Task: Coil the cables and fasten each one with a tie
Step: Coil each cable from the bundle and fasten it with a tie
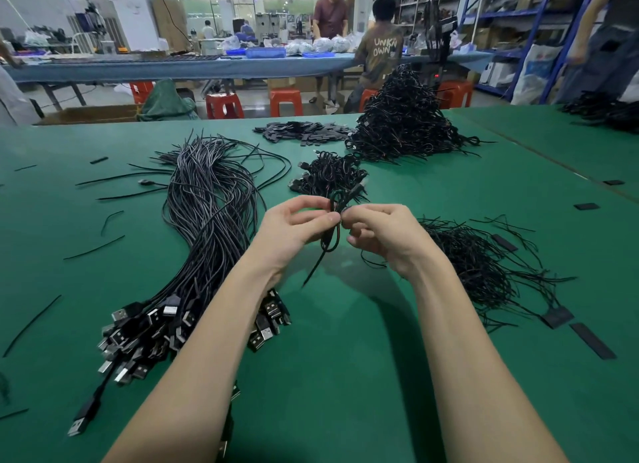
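Note:
A coiled black cable [331, 239] hangs between my hands above the green table [345, 341]. My left hand [294, 227] pinches it at the middle with thumb and forefinger. My right hand [377, 234] pinches the same spot from the right, where a thin black tie seems to wrap the coil; the tie itself is too small to make out. One loose end of the cable trails down toward the table. A long bundle of uncoiled USB cables [207, 227] lies to the left, plugs toward me. A loose heap of black ties [473, 258] lies to the right.
A small pile of coiled cables [328, 175] sits just beyond my hands, with a tall heap [404, 124] behind it and flat black pieces [304, 132] beside it. Stray ties litter the left of the table. People work at a far bench [173, 65].

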The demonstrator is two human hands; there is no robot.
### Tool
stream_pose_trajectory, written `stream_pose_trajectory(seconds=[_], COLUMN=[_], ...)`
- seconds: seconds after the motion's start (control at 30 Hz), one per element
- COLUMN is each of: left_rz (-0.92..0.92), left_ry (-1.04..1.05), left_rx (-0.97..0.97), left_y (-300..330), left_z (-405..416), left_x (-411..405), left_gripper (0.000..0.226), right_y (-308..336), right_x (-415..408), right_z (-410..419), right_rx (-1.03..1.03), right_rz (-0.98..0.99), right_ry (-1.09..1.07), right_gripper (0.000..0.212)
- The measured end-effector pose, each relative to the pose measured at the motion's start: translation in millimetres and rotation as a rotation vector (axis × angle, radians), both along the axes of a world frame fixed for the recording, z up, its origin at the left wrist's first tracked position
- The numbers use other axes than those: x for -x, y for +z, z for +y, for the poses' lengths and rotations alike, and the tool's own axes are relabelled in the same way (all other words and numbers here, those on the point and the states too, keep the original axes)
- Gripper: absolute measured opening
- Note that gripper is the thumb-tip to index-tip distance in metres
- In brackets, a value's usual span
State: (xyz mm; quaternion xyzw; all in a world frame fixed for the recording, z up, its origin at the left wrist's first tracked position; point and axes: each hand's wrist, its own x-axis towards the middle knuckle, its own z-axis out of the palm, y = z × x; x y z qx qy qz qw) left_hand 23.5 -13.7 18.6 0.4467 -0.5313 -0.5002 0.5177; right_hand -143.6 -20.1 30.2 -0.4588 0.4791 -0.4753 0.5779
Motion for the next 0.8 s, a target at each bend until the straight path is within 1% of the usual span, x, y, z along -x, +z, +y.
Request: stream_pose_trajectory(seconds=[0.07, 0.1, 0.13, 0.17, 0.2, 0.23, 0.3, 0.37, 0.4, 0.43, 0.5, 0.7, 0.8], left_rz=[-0.019, -0.034, -0.023, 0.030, 0.132, 0.240, 0.393, 0.442, 0.445, 0.445, 0.450, 0.434, 0.440], left_ry=[0.010, 0.018, 0.023, 0.028, 0.027, 0.014, -0.010, -0.041, -0.058, -0.070, -0.075, -0.068, -0.060], left_rx=[0.164, 0.214, 0.226, 0.184, 0.101, -0.001, -0.160, -0.239, -0.265, -0.291, -0.339, -0.426, -0.459], left_y=[0.0, -0.2, -0.1, 0.5, 0.9, 0.9, 0.5, 0.7, 1.1, 1.4, 0.5, -2.0, -3.1], left_z=[-0.2, -1.3, -2.3, -2.8, -2.9, -3.2, -4.4, -6.3, -6.1, -6.0, -5.9, -5.5, -4.9], left_x=[1.0, 2.0, 2.7, 2.7, 2.4, 0.7, -4.3, -7.7, -8.0, -7.8, -8.0, -9.2, -7.9], left_gripper=[0.023, 0.022, 0.022, 0.023, 0.023, 0.025, 0.032, 0.032, 0.032, 0.032, 0.036, 0.037, 0.036], right_y=[-2.2, -3.8, -7.0, -9.0, -10.7, -10.8, -10.9, -10.4, -10.5, -9.7, -10.0, -21.3, -22.6], right_x=[-1.8, -3.7, -5.4, -6.8, -6.9, -6.1, -0.5, 4.5, 5.1, 4.1, 1.4, 2.1, -1.5], right_z=[1.0, 2.3, 3.4, 3.8, 2.9, 2.0, -0.3, -3.1, -4.2, -4.7, -4.7, -8.3, -8.3], right_rx=[-0.296, -0.400, -0.427, -0.397, -0.302, -0.156, 0.241, 0.623, 0.764, 0.848, 0.892, 0.870, 0.849], right_rz=[-0.414, -0.590, -0.682, -0.678, -0.570, -0.413, -0.017, 0.418, 0.572, 0.659, 0.698, 0.696, 0.708], right_ry=[0.059, 0.090, 0.109, 0.124, 0.121, 0.103, 0.044, -0.052, -0.068, -0.066, -0.057, -0.114, -0.118], right_gripper=[0.007, 0.003, 0.005, 0.007, 0.006, 0.008, 0.022, 0.032, 0.033, 0.033, 0.028, 0.007, 0.007])
